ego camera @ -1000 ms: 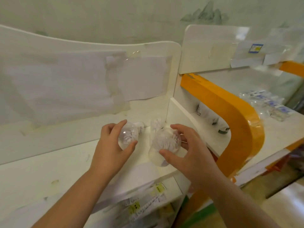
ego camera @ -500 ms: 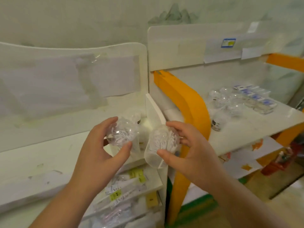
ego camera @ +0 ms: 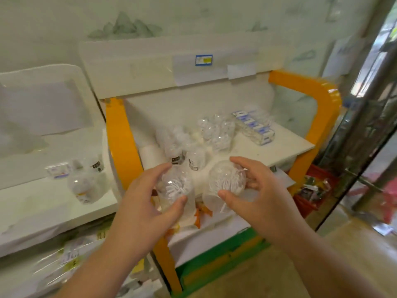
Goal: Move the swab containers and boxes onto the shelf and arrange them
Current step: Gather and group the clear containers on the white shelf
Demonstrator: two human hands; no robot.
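Observation:
My left hand (ego camera: 141, 203) grips a clear plastic swab container (ego camera: 175, 188) full of white swabs. My right hand (ego camera: 260, 190) grips a second clear swab container (ego camera: 225, 179), tipped so its top faces me. Both are held in the air just in front of the white shelf (ego camera: 279, 147) with orange side frames. On that shelf stand several clear swab containers (ego camera: 217, 132), two of them with black labels (ego camera: 194, 157), and a row of blue-and-white swab boxes (ego camera: 254, 125) at the back right.
The left white shelf (ego camera: 38, 203) carries a small box (ego camera: 58, 169) and two clear containers (ego camera: 83, 187). An orange frame post (ego camera: 120, 143) separates the two shelves. Packaged goods lie on lower shelves. A red basket (ego camera: 311, 190) and a metal door frame (ego camera: 369, 117) stand at the right.
My view and both hands have swung right from the left shelf to the orange-framed shelf. Each hand still holds its swab container.

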